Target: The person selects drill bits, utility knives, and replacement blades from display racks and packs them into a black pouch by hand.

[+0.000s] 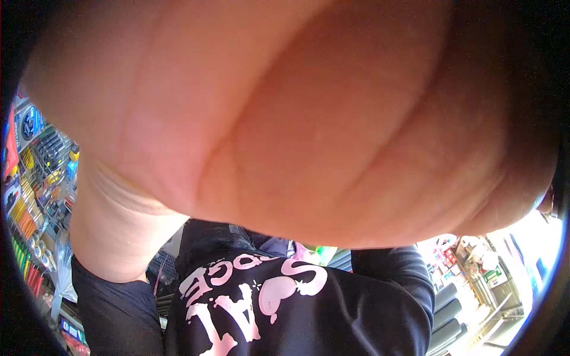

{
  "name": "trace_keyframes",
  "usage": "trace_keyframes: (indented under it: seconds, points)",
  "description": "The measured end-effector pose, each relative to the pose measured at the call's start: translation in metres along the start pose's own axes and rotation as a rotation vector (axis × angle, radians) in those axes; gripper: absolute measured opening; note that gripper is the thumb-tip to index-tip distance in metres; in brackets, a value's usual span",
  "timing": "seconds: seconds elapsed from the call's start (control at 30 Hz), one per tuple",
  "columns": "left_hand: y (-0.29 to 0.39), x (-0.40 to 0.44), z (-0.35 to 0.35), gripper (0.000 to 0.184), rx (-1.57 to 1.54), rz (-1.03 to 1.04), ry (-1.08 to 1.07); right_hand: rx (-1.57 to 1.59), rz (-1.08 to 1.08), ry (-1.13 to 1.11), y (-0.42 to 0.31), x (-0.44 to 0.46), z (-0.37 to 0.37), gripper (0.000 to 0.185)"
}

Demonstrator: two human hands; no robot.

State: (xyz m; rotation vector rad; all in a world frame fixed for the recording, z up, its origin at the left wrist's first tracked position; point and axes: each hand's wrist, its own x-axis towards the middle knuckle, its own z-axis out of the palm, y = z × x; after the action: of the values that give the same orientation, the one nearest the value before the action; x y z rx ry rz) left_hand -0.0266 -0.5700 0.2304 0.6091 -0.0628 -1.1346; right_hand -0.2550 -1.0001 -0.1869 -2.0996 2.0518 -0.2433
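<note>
My left hand (297,136) is right up against the camera, its palm filling most of the head view. Its fingers run out of sight, so I cannot tell whether they are open or closed, or whether they hold anything. The wrist bends down at the left into a pushed-up black sleeve (116,314). Below the palm shows my black top (344,314) with pink and white lettering and a heart. The right sleeve (395,276) goes up behind the palm, which hides my right hand.
Display racks (44,184) packed with tools and packaged goods stand along the left. Several dark grey cylinders (448,314) lie at the lower right. Beyond them are shelves (496,291) with small red and white items, in bright light.
</note>
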Motion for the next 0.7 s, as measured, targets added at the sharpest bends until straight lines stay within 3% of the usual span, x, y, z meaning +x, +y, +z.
trace_keyframes:
  seconds: [0.7]
  points:
    - [-0.006, -0.002, 0.009, 0.06, 0.037, 0.04, 0.036, 0.002, -0.034, 0.013, -0.023, 0.014, -0.001, 0.091]
